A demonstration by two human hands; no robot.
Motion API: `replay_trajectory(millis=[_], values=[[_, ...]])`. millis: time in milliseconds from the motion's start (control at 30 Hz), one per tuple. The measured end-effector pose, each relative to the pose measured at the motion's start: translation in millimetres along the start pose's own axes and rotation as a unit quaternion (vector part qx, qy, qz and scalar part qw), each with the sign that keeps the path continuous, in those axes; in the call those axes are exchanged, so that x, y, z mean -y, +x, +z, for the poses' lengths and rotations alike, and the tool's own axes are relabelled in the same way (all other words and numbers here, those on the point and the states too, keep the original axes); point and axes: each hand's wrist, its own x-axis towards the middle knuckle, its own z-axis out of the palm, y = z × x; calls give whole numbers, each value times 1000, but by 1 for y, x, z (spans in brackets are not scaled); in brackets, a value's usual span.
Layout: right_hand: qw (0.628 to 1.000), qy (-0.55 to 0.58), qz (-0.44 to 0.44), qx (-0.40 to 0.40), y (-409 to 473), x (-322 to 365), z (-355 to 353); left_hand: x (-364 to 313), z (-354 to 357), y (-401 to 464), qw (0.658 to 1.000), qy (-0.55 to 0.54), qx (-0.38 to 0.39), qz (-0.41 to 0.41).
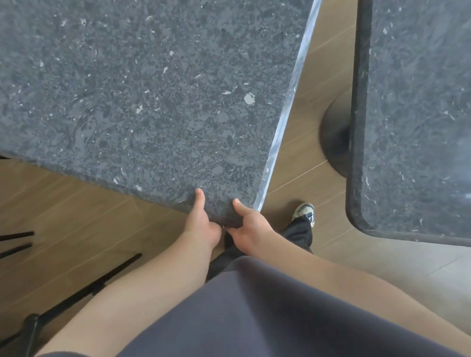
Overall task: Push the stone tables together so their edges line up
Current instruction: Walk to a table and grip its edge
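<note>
At the far left, thin black metal legs [69, 290] of some frame or chair cross the wood-look floor [72, 217]. Right of them, the left hand [201, 225] grips the near corner of the dark speckled stone table [138, 87]: its thumb lies flat on the top surface and its other fingers curl under the edge, out of sight. Just beside it, almost touching it, the right hand [248, 224] grips the same corner in the same way, thumb on top and fingers hidden below. That table stretches up and away from both thumbs. Beyond the right hand, a wedge of floor separates it from the second stone table [433, 108], whose edge runs at an angle to the first, so the two stand apart and unaligned. A sneaker [305, 212] shows in the gap.
</note>
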Motion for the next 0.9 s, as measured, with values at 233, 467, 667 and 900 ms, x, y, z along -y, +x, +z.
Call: replay_trajectory(millis=[233, 467, 667, 900], values=[[999, -22, 17, 30, -2, 9, -5, -4, 8, -9, 999, -29, 11, -18], [998, -59, 21, 11, -7, 41, -17, 16, 31, -15, 998, -56, 4, -24], [998, -57, 23, 4, -6, 83, -35, 42, 66, -17, 997, -68, 6, -32], [998, -55, 10, 9, -2, 125, -52, 70, 96, -10, 999, -21, -19, -43]])
